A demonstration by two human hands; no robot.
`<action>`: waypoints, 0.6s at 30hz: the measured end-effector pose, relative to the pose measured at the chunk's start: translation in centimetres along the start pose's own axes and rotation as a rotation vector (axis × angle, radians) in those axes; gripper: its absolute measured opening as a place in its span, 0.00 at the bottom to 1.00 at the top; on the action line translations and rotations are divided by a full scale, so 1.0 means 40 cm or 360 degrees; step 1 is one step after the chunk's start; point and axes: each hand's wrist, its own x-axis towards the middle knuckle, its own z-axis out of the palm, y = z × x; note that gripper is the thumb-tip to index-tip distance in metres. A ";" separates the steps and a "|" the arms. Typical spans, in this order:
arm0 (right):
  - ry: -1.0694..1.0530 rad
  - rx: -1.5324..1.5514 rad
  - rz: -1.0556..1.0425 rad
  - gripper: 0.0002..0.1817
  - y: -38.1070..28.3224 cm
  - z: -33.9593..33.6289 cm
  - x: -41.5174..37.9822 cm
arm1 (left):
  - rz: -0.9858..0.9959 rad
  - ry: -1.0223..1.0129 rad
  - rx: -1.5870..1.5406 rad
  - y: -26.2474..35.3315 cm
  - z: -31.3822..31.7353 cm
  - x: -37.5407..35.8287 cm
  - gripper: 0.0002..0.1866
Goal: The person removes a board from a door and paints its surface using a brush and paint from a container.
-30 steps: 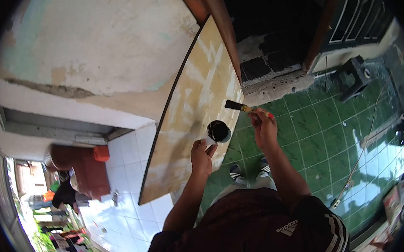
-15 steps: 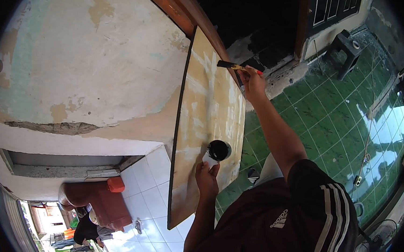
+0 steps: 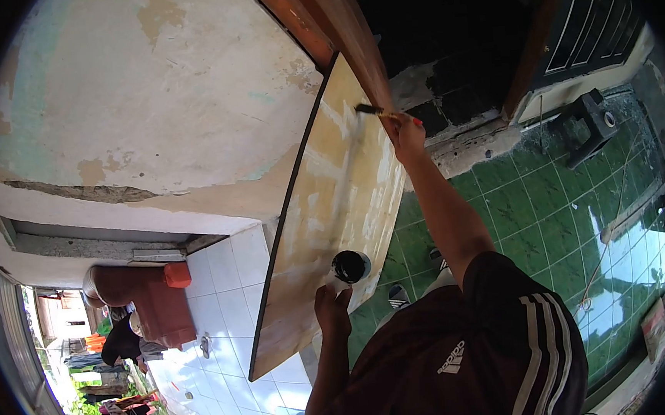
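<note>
A wooden board point(image 3: 323, 185) with pale streaks and a dark edge leans by the wall and the brown door frame. My right hand point(image 3: 406, 134) is closed on a paintbrush point(image 3: 376, 112), its dark bristles at the upper part of the board. Lower down, my left hand point(image 3: 333, 309) holds a small container point(image 3: 350, 267) with black contents, in front of the board's lower part. The fingers of my left hand are partly in shadow.
A peeling wall point(image 3: 156, 104) rises at the left, with a brown sofa point(image 3: 150, 297) below it. Green floor tiles point(image 3: 502, 203) lie to the right, where a dark stool point(image 3: 583, 128) stands. A dark doorway point(image 3: 444, 38) opens at the top.
The brush has gone from held out above the board to its bristles at the board. My right hand has shifted slightly left and down; the container sits a little lower in view.
</note>
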 end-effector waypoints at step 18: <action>-0.0214 -0.0061 0.0074 0.06 0.025 -0.014 0.096 | -0.0093 -0.0071 0.0085 0.169 0.146 0.016 0.11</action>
